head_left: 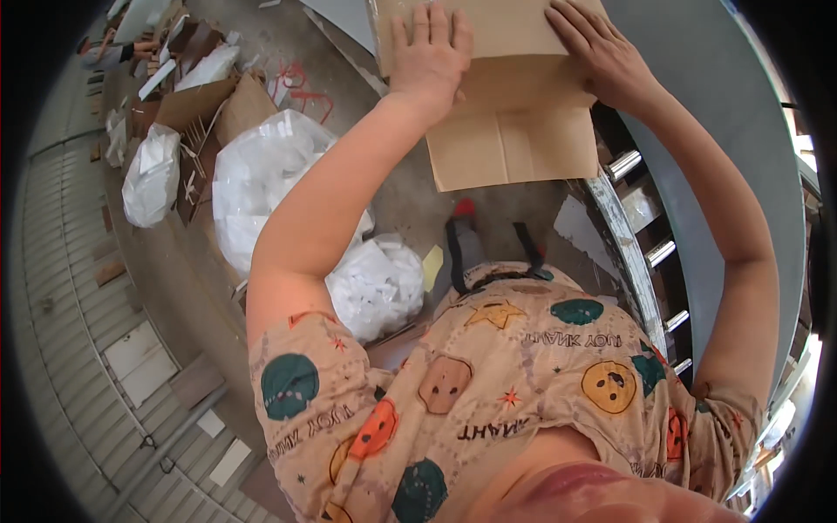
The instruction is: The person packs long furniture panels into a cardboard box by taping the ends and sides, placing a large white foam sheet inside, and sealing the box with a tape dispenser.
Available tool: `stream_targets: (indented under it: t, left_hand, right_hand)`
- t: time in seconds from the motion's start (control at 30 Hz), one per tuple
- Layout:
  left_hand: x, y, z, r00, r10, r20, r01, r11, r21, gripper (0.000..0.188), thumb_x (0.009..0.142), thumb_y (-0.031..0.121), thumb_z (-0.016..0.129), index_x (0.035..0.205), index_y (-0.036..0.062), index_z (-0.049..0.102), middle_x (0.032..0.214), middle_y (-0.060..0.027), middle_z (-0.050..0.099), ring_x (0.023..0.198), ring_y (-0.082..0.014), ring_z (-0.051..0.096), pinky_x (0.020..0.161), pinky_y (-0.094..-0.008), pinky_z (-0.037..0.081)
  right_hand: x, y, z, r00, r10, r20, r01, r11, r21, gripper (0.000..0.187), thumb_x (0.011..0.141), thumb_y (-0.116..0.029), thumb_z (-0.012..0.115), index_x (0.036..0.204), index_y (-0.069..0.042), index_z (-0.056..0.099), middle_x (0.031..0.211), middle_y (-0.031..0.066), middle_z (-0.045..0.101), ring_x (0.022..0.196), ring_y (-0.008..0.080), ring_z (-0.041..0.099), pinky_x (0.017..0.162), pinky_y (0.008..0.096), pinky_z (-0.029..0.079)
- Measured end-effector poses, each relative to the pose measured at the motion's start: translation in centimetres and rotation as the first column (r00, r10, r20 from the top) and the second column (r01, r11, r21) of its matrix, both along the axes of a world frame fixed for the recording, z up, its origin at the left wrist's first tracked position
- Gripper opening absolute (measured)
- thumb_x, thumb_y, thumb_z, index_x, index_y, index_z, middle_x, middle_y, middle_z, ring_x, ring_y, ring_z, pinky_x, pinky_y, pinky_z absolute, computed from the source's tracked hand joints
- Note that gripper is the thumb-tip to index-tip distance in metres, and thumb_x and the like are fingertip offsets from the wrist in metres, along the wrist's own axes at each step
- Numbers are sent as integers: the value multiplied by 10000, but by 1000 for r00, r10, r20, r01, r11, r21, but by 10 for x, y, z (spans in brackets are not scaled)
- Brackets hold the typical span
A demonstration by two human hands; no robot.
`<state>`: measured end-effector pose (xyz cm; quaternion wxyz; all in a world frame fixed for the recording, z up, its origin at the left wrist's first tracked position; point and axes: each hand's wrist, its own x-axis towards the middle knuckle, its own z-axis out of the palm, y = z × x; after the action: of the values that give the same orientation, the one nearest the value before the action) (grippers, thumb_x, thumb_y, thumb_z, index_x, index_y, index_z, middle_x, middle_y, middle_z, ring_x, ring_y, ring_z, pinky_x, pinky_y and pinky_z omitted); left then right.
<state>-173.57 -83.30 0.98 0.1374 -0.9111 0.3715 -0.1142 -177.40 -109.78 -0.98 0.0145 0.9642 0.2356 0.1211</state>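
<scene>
A brown cardboard box (513,28) stands in front of me at the top of the view, cut off by the upper edge. Its near flap (523,150) hangs out toward me, with a crease down the middle. My left hand (429,59) rests on the box's left part, fingers spread and stretched out. On the right edge lies my right hand (602,50), its fingers extended flat over the cardboard; its thumb is hidden. Neither hand shows any tool.
To the right runs a roller conveyor (660,253) beside a long grey surface (728,174). Big clear plastic bags of white scrap (379,283) sit on the floor at left. Beyond them lie torn cardboard (196,100) and tangled red strapping (301,91).
</scene>
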Motion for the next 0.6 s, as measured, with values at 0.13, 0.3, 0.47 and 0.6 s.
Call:
stream_targets:
  t: [0.13, 0.3, 0.47, 0.6]
  left_hand:
    - [12, 11, -51, 979, -84, 183, 122, 970, -209, 839, 639, 312, 760, 1344, 53, 385, 1343, -247, 423, 1225, -434, 437, 1046, -570, 336]
    - [22, 4, -83, 872, 27, 488, 110, 962, -250, 810, 639, 319, 736, 1325, 54, 396, 1338, -217, 438, 1244, -403, 425, 1041, -587, 332]
    - [15, 17, -84, 921, 78, 382, 24, 967, -255, 913, 602, 368, 782, 1347, 51, 361, 1359, -205, 388, 1264, -400, 388, 1036, -613, 289]
    - [15, 3, -75, 946, 68, 317, 6, 974, -225, 1094, 483, 467, 845, 1377, 78, 350, 1368, -178, 393, 1289, -356, 376, 1058, -557, 269]
  right_hand:
    - [10, 4, -5, 996, 64, -69, -63, 998, 9, 851, 670, -143, 712, 1415, -31, 316, 1468, 211, 313, 1376, 389, 274, 1133, 473, 245]
    - [8, 2, -23, 996, 24, 84, -21, 999, -38, 854, 653, -171, 737, 1405, -48, 350, 1450, 180, 363, 1368, 370, 306, 1140, 448, 246]
    - [-124, 48, -87, 980, 98, -170, 85, 568, 819, 548, 767, -73, 752, 1267, -37, 532, 1272, 198, 539, 1156, 318, 536, 944, 399, 444]
    - [-148, 87, -151, 376, 580, -723, 926, -244, 286, 408, 922, -326, 611, 1184, -19, 554, 1020, 122, 652, 809, 237, 655, 735, 304, 525]
